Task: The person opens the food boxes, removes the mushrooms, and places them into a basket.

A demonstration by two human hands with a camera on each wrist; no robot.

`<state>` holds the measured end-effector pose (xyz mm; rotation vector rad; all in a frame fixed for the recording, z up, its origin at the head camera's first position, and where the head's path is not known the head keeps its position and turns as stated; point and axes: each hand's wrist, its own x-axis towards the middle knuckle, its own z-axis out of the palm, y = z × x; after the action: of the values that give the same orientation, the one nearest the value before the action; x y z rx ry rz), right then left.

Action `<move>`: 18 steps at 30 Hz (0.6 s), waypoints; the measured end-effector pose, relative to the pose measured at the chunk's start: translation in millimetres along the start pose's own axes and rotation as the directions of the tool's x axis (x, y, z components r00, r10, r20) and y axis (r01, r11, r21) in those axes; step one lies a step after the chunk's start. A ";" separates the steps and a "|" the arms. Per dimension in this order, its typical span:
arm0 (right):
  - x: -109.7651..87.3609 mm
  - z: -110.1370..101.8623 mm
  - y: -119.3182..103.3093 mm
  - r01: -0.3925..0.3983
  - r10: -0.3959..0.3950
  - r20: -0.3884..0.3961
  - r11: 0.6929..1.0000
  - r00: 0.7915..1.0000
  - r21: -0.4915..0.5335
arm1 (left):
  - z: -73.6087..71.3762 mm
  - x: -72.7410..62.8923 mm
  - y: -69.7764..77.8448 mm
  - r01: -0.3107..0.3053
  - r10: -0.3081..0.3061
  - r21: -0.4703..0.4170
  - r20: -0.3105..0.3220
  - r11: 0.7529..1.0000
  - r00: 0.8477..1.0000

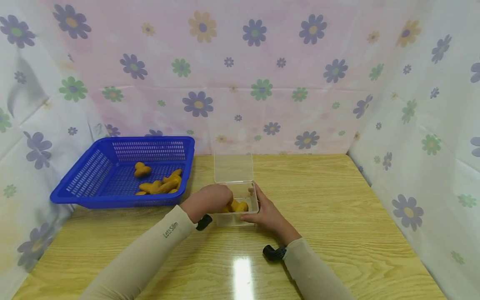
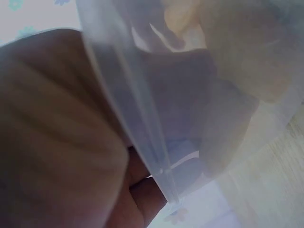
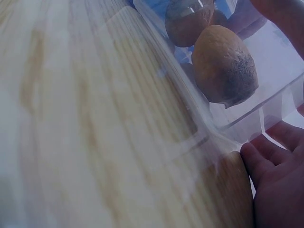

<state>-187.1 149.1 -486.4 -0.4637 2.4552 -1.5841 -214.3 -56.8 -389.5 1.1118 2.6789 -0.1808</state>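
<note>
A clear plastic box (image 1: 233, 220) with its lid (image 1: 233, 168) raised at the back stands on the wooden table. My left hand (image 1: 214, 198) reaches over its left side, fingers down inside among lumpy yellow-brown pieces (image 1: 241, 206). Those fingertips are mostly hidden, so I cannot tell whether they pinch a piece. Seen from the left wrist, the translucent box wall (image 2: 128, 85) crosses in front of the hand. My right hand (image 1: 267, 213) grips the box's right side, thumb at the front and fingers along the side. The right wrist view shows a rounded brown piece (image 3: 225, 66) close behind the clear wall.
At the back left sits a blue perforated basket (image 1: 93, 183) holding several more yellow-brown pieces (image 1: 165, 186). The wooden table (image 1: 318, 208) extends right of the box. Flower-patterned cloth (image 1: 240, 62) hangs behind and along both sides.
</note>
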 end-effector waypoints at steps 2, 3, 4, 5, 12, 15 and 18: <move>-3.0 -1.8 -9.8 -0.003 0.003 0.017 1.000 1.000 -0.003 | 0.9 0.1 -0.5 0.000 0.000 -0.001 0.000 1.000 1.000; -4.6 -2.7 -14.5 -0.003 0.003 0.021 1.000 1.000 -0.008 | 1.5 0.1 -0.9 -0.004 0.004 0.001 -0.005 1.000 1.000; -6.1 -3.7 -18.8 -0.002 0.002 0.027 1.000 1.000 -0.012 | 2.2 0.1 -1.4 -0.010 0.010 0.001 -0.010 1.000 1.000; -7.3 -4.5 -22.3 -0.001 0.002 0.032 1.000 0.999 -0.017 | 3.0 -0.1 -1.8 -0.015 0.015 -0.003 -0.019 1.000 1.000; 1.5 0.2 0.1 -0.017 0.018 0.009 1.000 1.000 -0.020 | 4.4 -1.4 -4.0 -0.035 0.034 -0.020 -0.037 0.999 0.999; 4.4 1.9 9.2 -0.006 0.006 -0.006 1.000 1.000 -0.019 | 3.5 -2.5 -4.3 -0.038 0.038 -0.011 -0.035 0.999 0.999; 4.1 1.8 10.5 0.011 -0.011 -0.014 1.000 1.000 -0.023 | 2.6 -3.9 -4.7 -0.048 0.048 0.003 -0.051 0.999 0.998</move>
<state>-192.1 150.1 -496.7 -0.4716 2.4883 -1.5699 -214.6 -63.2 -390.9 1.1953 2.6937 -0.1491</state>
